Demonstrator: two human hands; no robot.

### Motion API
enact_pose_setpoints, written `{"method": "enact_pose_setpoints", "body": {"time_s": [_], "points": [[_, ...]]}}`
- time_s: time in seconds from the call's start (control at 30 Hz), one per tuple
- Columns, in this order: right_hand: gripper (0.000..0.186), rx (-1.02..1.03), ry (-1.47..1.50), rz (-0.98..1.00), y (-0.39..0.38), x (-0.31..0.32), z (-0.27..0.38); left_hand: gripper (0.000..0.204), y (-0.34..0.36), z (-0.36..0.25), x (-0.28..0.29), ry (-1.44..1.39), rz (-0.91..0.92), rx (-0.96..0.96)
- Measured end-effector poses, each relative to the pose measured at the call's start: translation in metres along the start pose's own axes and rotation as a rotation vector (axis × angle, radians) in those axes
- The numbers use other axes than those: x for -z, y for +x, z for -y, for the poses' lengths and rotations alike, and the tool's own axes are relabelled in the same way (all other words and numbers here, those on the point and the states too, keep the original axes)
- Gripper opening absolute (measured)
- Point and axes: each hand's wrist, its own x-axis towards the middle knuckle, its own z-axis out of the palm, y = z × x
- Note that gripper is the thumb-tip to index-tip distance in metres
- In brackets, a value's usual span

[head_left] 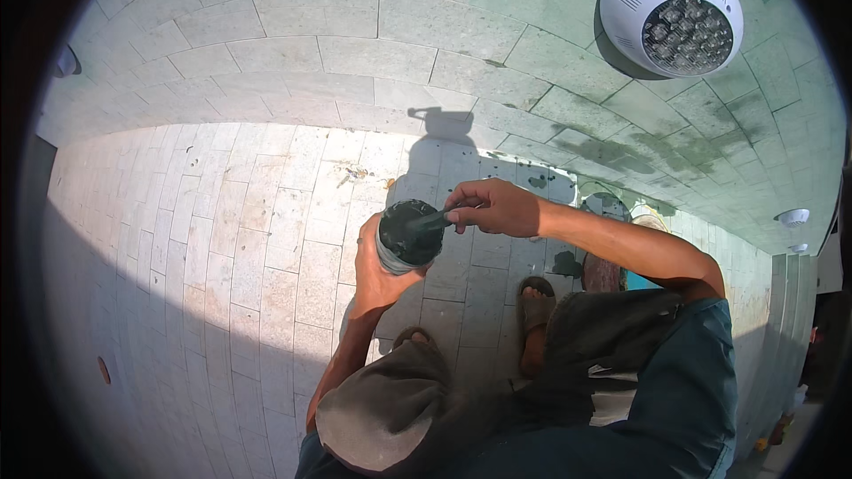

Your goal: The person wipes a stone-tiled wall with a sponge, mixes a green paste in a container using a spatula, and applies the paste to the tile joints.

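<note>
Grasping a round, grey-sided tub (405, 260) in the left hand (371, 264), with fingers wrapped about its wall; pinching a flat, dark stirrer (430, 223) between thumb and fingers of the right hand (497, 208), its far end inside the tub, at the dark paste (410, 213). Held up ahead of the knees, above the pale tiled floor (266, 213). Judging by grip and pose, probably mixing or scooping. To do it well, hold the tub steady and nearly level, draw the stirrer slowly round the wall and across the bottom, and scrape the sides down often — best in short strokes, to avoid flinging drops onto the sandals (536, 309). Pinch low enough for control, yet clear of the paste. Can read no brand, label or writing on tub or stirrer — nor on the white round lamp (630, 13).
</note>
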Motion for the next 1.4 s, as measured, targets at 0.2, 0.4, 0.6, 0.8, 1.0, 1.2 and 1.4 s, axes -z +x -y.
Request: {"method": "enact_pose_setpoints", "body": {"time_s": [0.2, 0.4, 0.6, 0.8, 1.0, 1.2, 1.4], "points": [[0.029, 0.126, -0.103, -0.115, -0.032, 0.003, 0.063, 0.089, 0.011, -0.050, 0.031, 0.162, 0.054, -0.058], [0.031, 0.210, 0.001, -0.163, -0.053, 0.000, 0.093, 0.089, 0.020, -0.124, 0.041, 0.090, 0.136, -0.031], [0.031, 0.355, 0.126, -0.153, -0.071, 0.000, 0.118, 0.085, 0.026, -0.174, 0.052, 0.083, 0.154, -0.061], [0.033, 0.478, 0.108, -0.218, -0.091, 0.022, 0.127, 0.082, 0.048, -0.194, 0.035, -0.012, 0.156, -0.093], [0.031, 0.551, 0.136, -0.200, -0.097, 0.063, 0.120, 0.081, 0.070, -0.212, 0.005, -0.022, 0.182, -0.065], [0.026, 0.678, -0.075, -0.251, -0.117, 0.112, 0.135, 0.087, 0.105, -0.245, -0.028, 0.060, 0.199, -0.075], [0.027, 0.816, 0.028, -0.276, -0.128, 0.148, 0.156, 0.089, 0.134, -0.293, -0.050, 0.029, 0.189, -0.079]]}}
